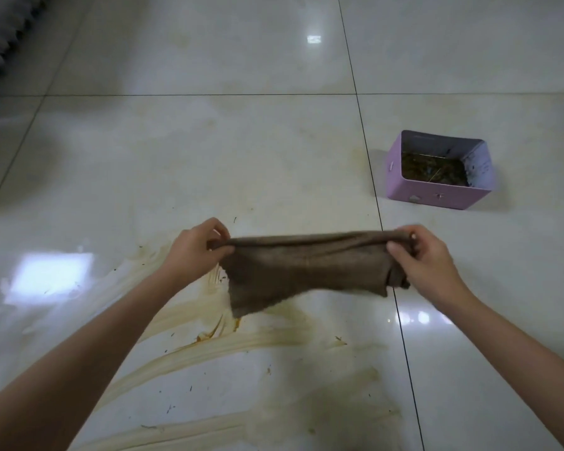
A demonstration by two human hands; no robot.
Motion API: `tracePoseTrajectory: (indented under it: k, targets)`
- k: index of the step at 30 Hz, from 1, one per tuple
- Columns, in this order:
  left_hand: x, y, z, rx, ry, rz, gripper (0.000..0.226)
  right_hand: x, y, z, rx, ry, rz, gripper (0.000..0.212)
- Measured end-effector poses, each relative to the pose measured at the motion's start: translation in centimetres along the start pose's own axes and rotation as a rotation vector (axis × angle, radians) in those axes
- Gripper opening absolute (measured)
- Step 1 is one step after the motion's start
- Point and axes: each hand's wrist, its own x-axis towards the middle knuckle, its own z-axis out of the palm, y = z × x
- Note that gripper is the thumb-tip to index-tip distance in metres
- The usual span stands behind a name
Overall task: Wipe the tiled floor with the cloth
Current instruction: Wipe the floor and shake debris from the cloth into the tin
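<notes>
A brown cloth [303, 271] hangs stretched between my two hands above the glossy white tiled floor [209, 151]. My left hand [197, 247] pinches its top left corner. My right hand [420, 258] grips the bunched top right corner. The cloth's lower edge dangles just over a yellowish-brown smeared stain [228, 346] that streaks across the tile below my arms. Small dark specks lie scattered in the smears.
A pink box [440, 196] holding brownish debris stands on the floor to the right, beyond the dark grout line [368, 164]. A dark ribbed object [4, 40] fills the top left corner. Bright light reflections shine on the tiles.
</notes>
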Motion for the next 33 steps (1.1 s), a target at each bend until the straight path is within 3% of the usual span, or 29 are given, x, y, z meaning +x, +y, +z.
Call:
tracePoseTrajectory:
  k: [5, 9, 12, 14, 16, 19, 23, 27, 31, 33]
  targets:
    - [1.7, 2.7, -1.4, -0.422, 0.181, -0.064, 0.016, 2.1, -8.6, -1.7, 0.003, 0.046, -0.328, 0.027]
    - [1.6, 3.6, -1.3, -0.343, 0.238, -0.064, 0.020, 0.5, -12.9, -1.1, 0.107, -0.167, -0.421, 0.034]
    - [-0.8, 3.1, 0.0, -0.067, 0.136, 0.039, 0.049, -2.2, -11.1, 2.1, -0.113, -0.382, -0.449, 0.032]
    - [-3.8, 2.9, 1.9, 0.050, -0.030, 0.221, 0.075, -4.1, -8.2, 4.6, -0.291, -0.534, -0.462, 0.037]
    - [-7.0, 2.6, 4.5, 0.138, -0.207, 0.402, 0.087, -5.9, -4.7, 6.6, -0.443, -0.632, -0.416, 0.040]
    - [-10.0, 1.7, 8.1, 0.227, -0.342, 0.477, 0.077, -8.7, -0.7, 8.1, -0.517, -0.716, -0.324, 0.038]
    - [-10.9, 1.8, 9.9, 0.213, -0.257, 0.491, 0.037, -10.6, 1.0, 8.1, -0.431, -0.708, -0.265, 0.027]
    - [-11.5, 2.2, 11.2, 0.341, -0.179, 0.483, 0.052, -10.6, 0.6, 8.4, -0.327, -0.598, -0.230, 0.023]
    - [-10.9, 2.7, 11.1, 0.260, -0.122, 0.469, 0.023, -9.7, -0.1, 9.3, -0.309, -0.512, -0.230, 0.020]
    - [-10.4, 2.5, 10.5, 0.196, -0.179, 0.465, 0.025, -9.2, 0.1, 9.2, -0.330, -0.515, -0.226, 0.024]
